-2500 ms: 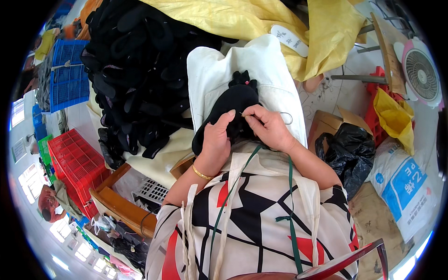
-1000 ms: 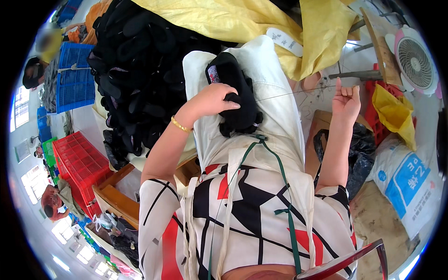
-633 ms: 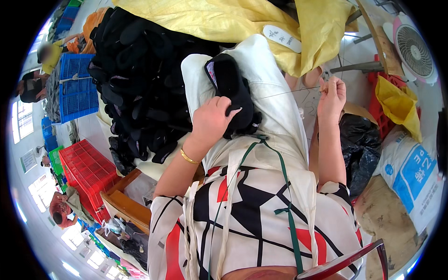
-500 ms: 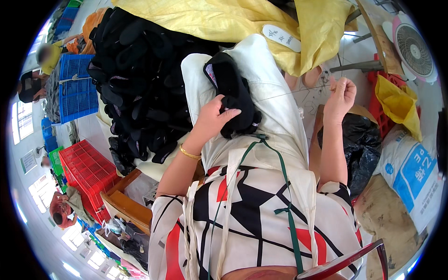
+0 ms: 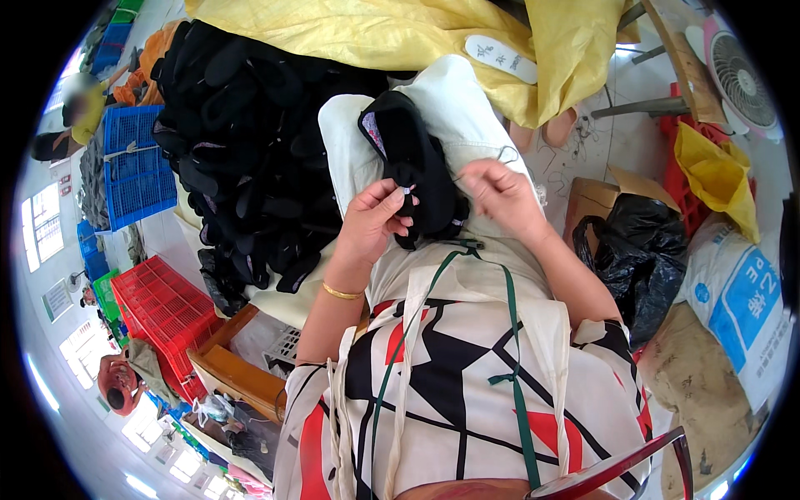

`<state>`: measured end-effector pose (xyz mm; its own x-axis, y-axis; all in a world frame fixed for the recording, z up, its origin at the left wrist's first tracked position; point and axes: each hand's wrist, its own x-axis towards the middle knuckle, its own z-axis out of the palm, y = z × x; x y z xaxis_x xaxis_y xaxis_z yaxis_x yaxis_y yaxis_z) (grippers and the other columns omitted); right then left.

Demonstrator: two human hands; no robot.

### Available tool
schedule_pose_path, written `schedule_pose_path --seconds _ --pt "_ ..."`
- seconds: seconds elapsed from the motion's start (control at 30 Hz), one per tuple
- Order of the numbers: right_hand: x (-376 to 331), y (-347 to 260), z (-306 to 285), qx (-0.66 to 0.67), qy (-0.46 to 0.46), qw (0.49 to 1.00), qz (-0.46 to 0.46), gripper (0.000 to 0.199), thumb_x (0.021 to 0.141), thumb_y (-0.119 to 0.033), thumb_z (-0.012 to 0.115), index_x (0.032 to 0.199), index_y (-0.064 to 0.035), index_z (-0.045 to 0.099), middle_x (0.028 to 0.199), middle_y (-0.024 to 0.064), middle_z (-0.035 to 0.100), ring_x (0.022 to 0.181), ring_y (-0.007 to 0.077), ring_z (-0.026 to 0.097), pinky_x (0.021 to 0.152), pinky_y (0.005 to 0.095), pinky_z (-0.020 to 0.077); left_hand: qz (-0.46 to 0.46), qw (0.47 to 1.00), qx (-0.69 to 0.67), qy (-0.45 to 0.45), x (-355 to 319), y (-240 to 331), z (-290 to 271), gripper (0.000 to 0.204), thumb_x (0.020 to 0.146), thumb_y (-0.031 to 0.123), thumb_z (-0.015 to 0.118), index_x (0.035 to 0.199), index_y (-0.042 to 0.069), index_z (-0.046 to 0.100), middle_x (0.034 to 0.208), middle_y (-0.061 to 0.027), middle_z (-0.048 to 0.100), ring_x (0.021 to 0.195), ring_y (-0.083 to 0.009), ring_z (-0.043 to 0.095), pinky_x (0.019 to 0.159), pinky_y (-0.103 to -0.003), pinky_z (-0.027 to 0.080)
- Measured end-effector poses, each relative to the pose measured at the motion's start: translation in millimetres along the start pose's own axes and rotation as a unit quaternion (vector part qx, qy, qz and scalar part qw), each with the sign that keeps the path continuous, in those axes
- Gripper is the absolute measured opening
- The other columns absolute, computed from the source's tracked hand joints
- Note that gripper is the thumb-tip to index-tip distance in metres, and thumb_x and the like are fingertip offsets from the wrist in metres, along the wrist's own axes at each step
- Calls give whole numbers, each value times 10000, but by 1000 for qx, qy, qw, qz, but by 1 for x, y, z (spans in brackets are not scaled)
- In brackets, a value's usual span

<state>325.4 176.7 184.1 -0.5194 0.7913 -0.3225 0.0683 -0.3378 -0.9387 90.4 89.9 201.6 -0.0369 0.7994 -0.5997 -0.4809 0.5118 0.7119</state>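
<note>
My left hand (image 5: 372, 227) pinches the edge of a black shoe upper (image 5: 414, 162) that lies on the cream cloth (image 5: 454, 108) spread over my lap, thumb and fingertips closed on the fabric beside a small pale patch. My right hand (image 5: 498, 193) rests against the other side of the same piece, fingers curled in; I cannot tell whether they grip anything, though a thin thread (image 5: 498, 153) loops just above them. To my left a large heap of black shoe pieces (image 5: 250, 150) is piled up, touching the cloth's edge. Beyond it stands a blue crate (image 5: 137, 167), its contents hidden from here, and lower down a red crate (image 5: 158, 308) whose inside I cannot see. A yellow sack (image 5: 400, 33) lies ahead of my knees with a white insole (image 5: 502, 58) on top. On my right a cardboard box (image 5: 593, 200) holds a crumpled black plastic bag (image 5: 637, 254), and a white printed sack (image 5: 737, 304) sits just beside it.
</note>
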Motion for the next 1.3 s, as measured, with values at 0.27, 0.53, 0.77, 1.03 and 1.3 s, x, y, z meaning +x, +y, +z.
schedule_pose_path --seconds 0.27,0.53,0.77,1.03,1.3 --pt "4 -8 38 -175 -44 977 -116 116 915 -90 614 1016 -71 668 756 155 654 599 278 629 583 337 512 -2 995 -99 -1 4 -11 -4 160 990 149 603 1073 13 625 937 -121 711 661 -137 661 577 -239 560" --pt "7 -7 40 -204 -35 970 -125 97 909 -108 616 987 -76 664 714 162 641 588 309 629 563 356 512 -9 992 -128 -8 7 -16 -8 162 998 150 594 1066 5 615 924 -131 710 654 -145 679 562 -242 585" --pt "7 -9 41 -211 -40 969 -120 103 907 -113 610 985 -76 666 712 168 639 598 321 635 567 370 517 -15 990 -136 -10 6 -15 -8 157 995 148 596 1059 6 616 917 -137 710 648 -152 680 560 -246 589" --pt "8 -7 42 -209 -41 969 -125 101 909 -108 604 981 -70 663 731 173 646 614 324 640 580 372 520 -13 989 -144 -12 6 -15 -8 157 992 144 597 1062 6 619 913 -131 710 659 -152 684 560 -242 589" --pt "11 -10 40 -145 -103 984 15 99 956 -121 603 998 -42 645 734 82 654 580 137 601 555 291 483 9 995 -93 39 2 -17 1 167 910 115 710 1033 20 647 902 -71 699 684 -123 667 582 -232 575"
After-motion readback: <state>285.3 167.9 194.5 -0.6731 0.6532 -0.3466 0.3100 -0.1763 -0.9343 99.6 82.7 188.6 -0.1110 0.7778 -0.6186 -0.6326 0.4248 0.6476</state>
